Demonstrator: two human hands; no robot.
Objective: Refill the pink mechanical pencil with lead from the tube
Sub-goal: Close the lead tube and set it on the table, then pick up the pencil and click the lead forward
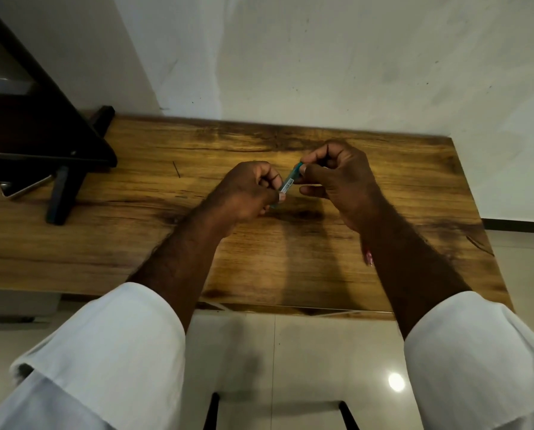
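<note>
While both hands hover mid-frame over table point(290, 268), left hand point(247, 193) pinches lead tube point(288, 184) lower end, right hand point(337, 178) fingers closed on upper end; label unreadable.

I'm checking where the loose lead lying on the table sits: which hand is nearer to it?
Left. The left hand is just right of the loose lead lying on the table; the right hand is farther right, beyond the lead tube both hands hold.
</note>
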